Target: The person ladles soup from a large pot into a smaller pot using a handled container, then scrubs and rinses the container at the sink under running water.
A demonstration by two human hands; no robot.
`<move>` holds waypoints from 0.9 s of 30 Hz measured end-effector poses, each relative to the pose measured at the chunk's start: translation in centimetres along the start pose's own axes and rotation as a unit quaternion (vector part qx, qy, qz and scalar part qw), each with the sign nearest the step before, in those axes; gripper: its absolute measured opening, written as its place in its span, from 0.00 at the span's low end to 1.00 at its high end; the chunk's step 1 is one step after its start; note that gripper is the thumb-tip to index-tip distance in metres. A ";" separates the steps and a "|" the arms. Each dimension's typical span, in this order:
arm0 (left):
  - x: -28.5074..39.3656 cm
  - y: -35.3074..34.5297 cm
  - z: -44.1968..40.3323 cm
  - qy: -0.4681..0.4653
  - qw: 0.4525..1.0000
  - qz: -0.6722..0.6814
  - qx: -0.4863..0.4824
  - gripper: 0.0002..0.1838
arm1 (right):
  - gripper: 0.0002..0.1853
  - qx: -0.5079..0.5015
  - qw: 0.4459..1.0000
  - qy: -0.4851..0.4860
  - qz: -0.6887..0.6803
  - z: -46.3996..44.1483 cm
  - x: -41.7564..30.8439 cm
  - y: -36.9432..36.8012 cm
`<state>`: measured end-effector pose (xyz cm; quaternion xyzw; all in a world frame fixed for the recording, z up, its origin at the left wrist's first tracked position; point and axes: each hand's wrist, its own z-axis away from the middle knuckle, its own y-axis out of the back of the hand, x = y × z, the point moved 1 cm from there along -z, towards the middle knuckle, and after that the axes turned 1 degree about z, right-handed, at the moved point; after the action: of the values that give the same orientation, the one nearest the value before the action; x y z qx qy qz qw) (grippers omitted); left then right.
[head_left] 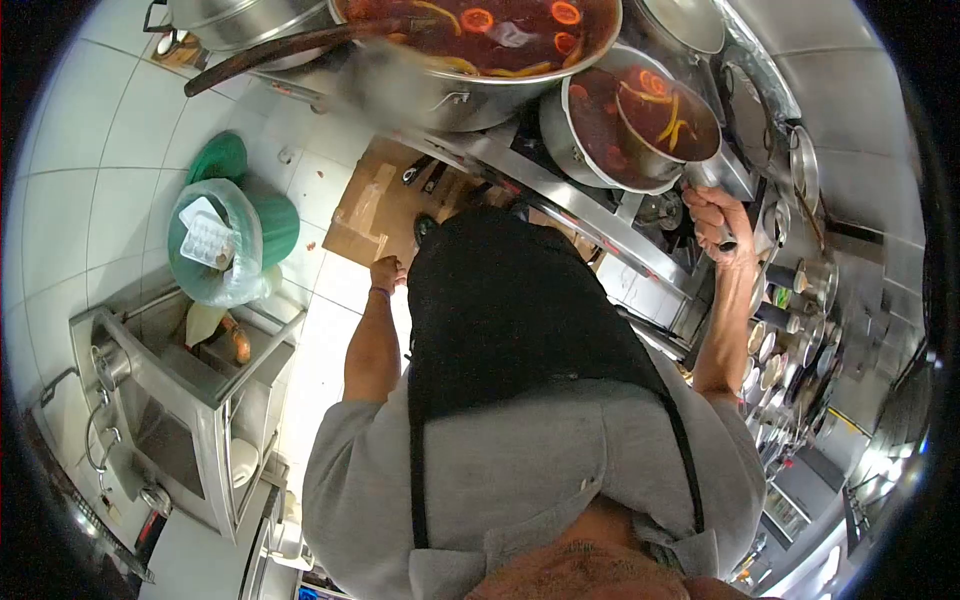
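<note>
My right hand (716,222) is wrapped round the handle of a metal saucepan (712,165). The saucepan is over a smaller pot (565,150) of dark red liquid, overlapping its right side. Red liquid, orange slices and yellow peel strips show in the saucepan. Behind it to the left stands a large pot (470,108) with the same red liquid, citrus slices and peel. A long wooden spoon (270,55) leans over the large pot's rim. Low by the apron, my left hand (387,273) is closed; whether anything is in it is hidden.
The stove's front edge (560,190) runs between me and the pots. Flattened cardboard (355,215) lies on the tiled floor. At left are a green bin (280,228) with a plastic liner and a metal sink unit (215,385). Several pans and utensils (800,340) line the right side.
</note>
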<state>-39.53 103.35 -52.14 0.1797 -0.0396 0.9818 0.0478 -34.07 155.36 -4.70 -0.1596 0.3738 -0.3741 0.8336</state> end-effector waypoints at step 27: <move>0.3 -1.3 0.6 -0.023 0.998 -0.061 -0.012 0.08 | 0.16 0.236 0.856 0.143 0.436 -2.0 2.2 2.3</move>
<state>-39.44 104.59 -51.46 0.2033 -0.0412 0.9722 0.1087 -33.45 155.26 -8.38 0.2773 0.4207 -0.0677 0.8611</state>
